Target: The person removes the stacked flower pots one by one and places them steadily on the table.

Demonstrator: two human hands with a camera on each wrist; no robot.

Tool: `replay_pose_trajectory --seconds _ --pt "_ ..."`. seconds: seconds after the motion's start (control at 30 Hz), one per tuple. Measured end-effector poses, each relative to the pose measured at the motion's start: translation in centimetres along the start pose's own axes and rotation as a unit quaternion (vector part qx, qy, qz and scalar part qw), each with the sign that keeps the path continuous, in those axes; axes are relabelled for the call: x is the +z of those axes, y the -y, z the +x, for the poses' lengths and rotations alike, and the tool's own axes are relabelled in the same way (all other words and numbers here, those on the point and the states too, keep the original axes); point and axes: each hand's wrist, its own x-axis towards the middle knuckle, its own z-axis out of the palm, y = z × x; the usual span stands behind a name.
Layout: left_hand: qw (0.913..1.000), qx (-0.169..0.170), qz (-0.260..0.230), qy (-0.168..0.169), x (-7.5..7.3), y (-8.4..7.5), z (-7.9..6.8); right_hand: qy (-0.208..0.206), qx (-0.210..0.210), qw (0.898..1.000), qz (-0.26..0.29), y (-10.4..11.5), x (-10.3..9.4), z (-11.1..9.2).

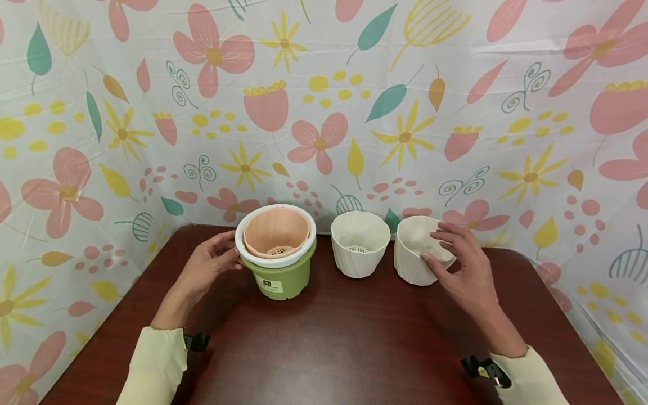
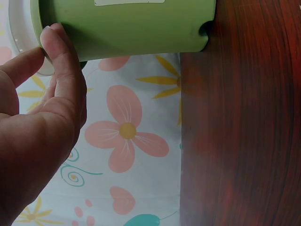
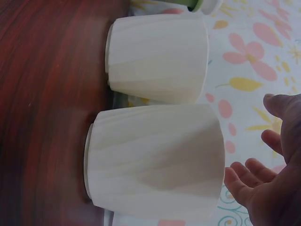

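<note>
At the left stands a stack of plant pots: a green pot with a label, a white-rimmed pot in it and a peach pot innermost. My left hand is at the stack's left side, fingertips right at the rim, fingers loosely bent; the left wrist view shows the thumb overlapping the green wall. Further right are two ribbed cream pots, a middle pot and a right pot. My right hand hovers at the right pot's rim, fingers spread, holding nothing.
The pots stand in a row near the back edge of a dark reddish wooden table. A floral-printed cloth hangs behind and along the sides. Both wrists carry black straps.
</note>
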Motion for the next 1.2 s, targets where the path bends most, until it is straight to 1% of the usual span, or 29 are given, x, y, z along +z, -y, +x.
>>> replay_pose_trajectory --seconds 0.13,0.27,0.5,0.77,1.03,1.2 --pt "1.0 0.0 0.0 0.0 0.0 0.1 0.1 0.008 0.005 1.0 0.012 0.3 0.2 0.2" --pt "1.0 0.002 -0.001 0.0 0.0 0.1 0.1 0.015 0.013 1.0 0.011 0.7 0.4 0.4" --pt "1.0 0.002 -0.004 0.002 0.0 0.0 0.1 0.023 0.01 0.999 0.027 1.2 0.8 0.5" --pt "1.0 0.005 -0.003 0.003 -0.1 0.0 0.0 0.043 0.019 0.998 0.038 2.5 1.2 0.8" --pt "1.0 0.005 -0.005 0.004 -0.1 0.1 0.0 0.05 0.018 0.996 0.074 3.4 1.7 1.1" --pt "1.0 0.004 -0.007 0.004 -0.1 0.0 0.0 0.051 0.015 0.995 0.085 3.6 1.9 1.2"
